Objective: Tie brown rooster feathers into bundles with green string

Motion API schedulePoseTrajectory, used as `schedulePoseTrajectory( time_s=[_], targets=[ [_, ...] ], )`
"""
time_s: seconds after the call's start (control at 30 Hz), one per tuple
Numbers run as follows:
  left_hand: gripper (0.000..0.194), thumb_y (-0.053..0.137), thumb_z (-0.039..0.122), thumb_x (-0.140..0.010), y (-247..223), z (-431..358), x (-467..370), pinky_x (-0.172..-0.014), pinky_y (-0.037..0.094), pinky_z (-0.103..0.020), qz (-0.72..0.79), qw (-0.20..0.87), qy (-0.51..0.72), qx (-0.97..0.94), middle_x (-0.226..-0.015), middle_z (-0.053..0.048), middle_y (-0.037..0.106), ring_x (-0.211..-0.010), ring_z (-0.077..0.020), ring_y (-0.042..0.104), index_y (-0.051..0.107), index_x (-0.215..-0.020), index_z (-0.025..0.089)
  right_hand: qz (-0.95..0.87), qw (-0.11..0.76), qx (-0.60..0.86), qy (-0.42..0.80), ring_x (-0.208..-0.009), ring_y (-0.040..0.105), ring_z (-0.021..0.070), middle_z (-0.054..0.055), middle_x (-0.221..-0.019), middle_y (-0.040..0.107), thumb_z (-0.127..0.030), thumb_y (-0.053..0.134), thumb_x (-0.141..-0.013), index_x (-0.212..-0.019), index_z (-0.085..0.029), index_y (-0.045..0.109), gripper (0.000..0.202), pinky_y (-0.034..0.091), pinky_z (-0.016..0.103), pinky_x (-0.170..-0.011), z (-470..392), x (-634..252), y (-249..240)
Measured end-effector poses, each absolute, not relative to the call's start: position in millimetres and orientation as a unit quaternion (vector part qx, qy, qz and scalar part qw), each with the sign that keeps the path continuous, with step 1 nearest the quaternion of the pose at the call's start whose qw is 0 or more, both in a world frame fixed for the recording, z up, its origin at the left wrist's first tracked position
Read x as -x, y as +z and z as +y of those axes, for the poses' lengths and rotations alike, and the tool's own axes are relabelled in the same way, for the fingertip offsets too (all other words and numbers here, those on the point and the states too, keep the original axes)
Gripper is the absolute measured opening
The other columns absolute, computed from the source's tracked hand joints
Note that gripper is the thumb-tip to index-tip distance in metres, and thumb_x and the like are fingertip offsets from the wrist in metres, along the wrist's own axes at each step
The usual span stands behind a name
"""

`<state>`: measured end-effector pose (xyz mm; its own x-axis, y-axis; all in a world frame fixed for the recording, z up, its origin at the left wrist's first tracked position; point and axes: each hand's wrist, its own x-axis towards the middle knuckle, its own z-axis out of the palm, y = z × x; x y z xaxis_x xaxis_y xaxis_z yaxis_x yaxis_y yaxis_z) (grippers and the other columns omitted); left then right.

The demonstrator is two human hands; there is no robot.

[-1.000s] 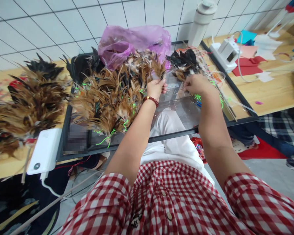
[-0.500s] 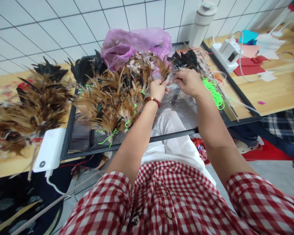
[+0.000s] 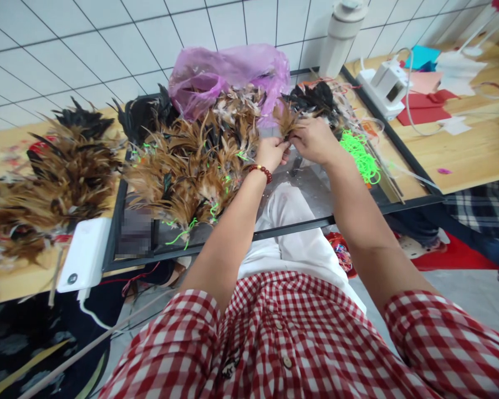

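My left hand (image 3: 271, 152), with a bead bracelet at the wrist, pinches the base of a small brown feather bunch (image 3: 285, 119) that points up and away from me. Touching it from the other side is my right hand (image 3: 311, 138), its fingers closed at the same bunch. The fingertips meet, and what lies between them is partly hidden. Left of my hands a big pile of brown feathers (image 3: 191, 160) with bits of green cord covers the tray. Black feathers (image 3: 314, 100) lie just beyond my right hand, and a tangle of green cord (image 3: 361, 157) is beside my right wrist.
The black-edged tray (image 3: 249, 239) reaches over my lap. Behind the pile is a purple plastic bag (image 3: 233, 66), with a white bottle (image 3: 341, 41) near the wall. More feathers (image 3: 66, 172) and a white power bank (image 3: 85, 255) are at left; a power strip (image 3: 380, 91) is at right.
My right hand has moved left and slightly down, closing the gap to my left hand. Its fingers now touch the feather bunch. My left hand has barely shifted.
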<state>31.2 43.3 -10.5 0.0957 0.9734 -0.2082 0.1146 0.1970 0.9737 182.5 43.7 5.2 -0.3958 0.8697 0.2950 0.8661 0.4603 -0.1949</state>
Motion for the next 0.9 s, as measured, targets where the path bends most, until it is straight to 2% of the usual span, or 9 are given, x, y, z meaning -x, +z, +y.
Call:
schedulePoseTrajectory(
  time_s=[0.13, 0.3, 0.4, 0.57, 0.7, 0.8, 0.9],
  targets=[
    [0.022, 0.061, 0.020, -0.099, -9.1, 47.6, -27.0, -0.055, 0.047, -0.014, 0.568, 0.532, 0.437, -0.451, -0.060, 0.005, 0.060, -0.049, -0.0039, 0.057, 0.061, -0.078, 0.016, -0.787, 0.250, 0.563, 0.040, -0.110, 0.066, 0.0335, 0.015, -0.112, 0.077, -0.027, 0.049, -0.095, -0.108, -0.021, 0.077, 0.031, 0.050, 0.050, -0.096, 49.3, -191.7, 5.1],
    [0.018, 0.059, 0.025, -0.102, -3.3, 47.7, -23.3, -0.062, 0.052, -0.014, 0.564, 0.546, 0.476, -0.396, -0.073, 0.002, 0.070, -0.060, -0.0042, 0.066, 0.062, -0.086, 0.017, -0.727, 0.316, 0.593, 0.143, -0.089, 0.070, 0.0273, 0.011, -0.097, 0.077, -0.033, 0.060, -0.092, -0.104, -0.019, 0.078, 0.026, 0.055, 0.047, -0.084, 53.5, -197.5, 5.2],
    [0.018, 0.058, 0.026, -0.102, 0.4, 43.6, -24.9, -0.061, 0.051, -0.013, 0.553, 0.563, 0.467, -0.399, -0.079, 0.000, 0.074, -0.061, -0.0039, 0.067, 0.063, -0.088, 0.016, -0.724, 0.328, 0.582, 0.172, -0.086, 0.069, 0.0257, 0.010, -0.090, 0.077, -0.033, 0.059, -0.090, -0.098, -0.018, 0.078, 0.025, 0.055, 0.044, -0.081, 51.7, -194.0, 6.3],
    [0.019, 0.067, 0.033, -0.099, 3.4, 39.8, -26.9, -0.063, 0.053, -0.016, 0.549, 0.588, 0.443, -0.396, -0.080, -0.003, 0.076, -0.065, -0.0073, 0.071, 0.066, -0.090, 0.016, -0.758, 0.297, 0.574, 0.091, -0.096, 0.067, 0.0283, 0.011, -0.097, 0.077, -0.033, 0.050, -0.094, -0.102, -0.022, 0.076, 0.029, 0.053, 0.045, -0.087, 48.4, -185.9, 5.5],
    [0.019, 0.063, 0.026, -0.100, 2.2, 39.3, -27.0, -0.061, 0.054, -0.020, 0.537, 0.603, 0.436, -0.398, -0.080, -0.005, 0.077, -0.061, -0.0089, 0.070, 0.065, -0.085, 0.014, -0.793, 0.242, 0.558, 0.018, -0.109, 0.063, 0.0322, 0.014, -0.109, 0.074, -0.033, 0.043, -0.098, -0.109, -0.024, 0.074, 0.034, 0.050, 0.047, -0.094, 47.3, -181.1, 4.0],
    [0.020, 0.060, 0.022, -0.101, 0.7, 37.5, -28.1, -0.060, 0.053, -0.019, 0.527, 0.601, 0.435, -0.414, -0.076, -0.004, 0.076, -0.058, -0.0074, 0.067, 0.063, -0.082, 0.014, -0.800, 0.218, 0.559, -0.008, -0.114, 0.062, 0.0335, 0.015, -0.112, 0.073, -0.032, 0.040, -0.101, -0.111, -0.023, 0.073, 0.036, 0.048, 0.049, -0.097, 46.6, -177.7, 3.1],
    [0.025, 0.064, 0.021, -0.098, 0.1, 35.4, -29.5, -0.056, 0.050, -0.018, 0.522, 0.599, 0.418, -0.441, -0.064, 0.000, 0.067, -0.050, -0.0053, 0.060, 0.060, -0.074, 0.015, -0.805, 0.207, 0.556, -0.010, -0.115, 0.061, 0.0338, 0.017, -0.115, 0.073, -0.033, 0.038, -0.103, -0.111, -0.021, 0.073, 0.038, 0.046, 0.049, -0.098, 47.7, -175.8, 1.4]
  ],
)
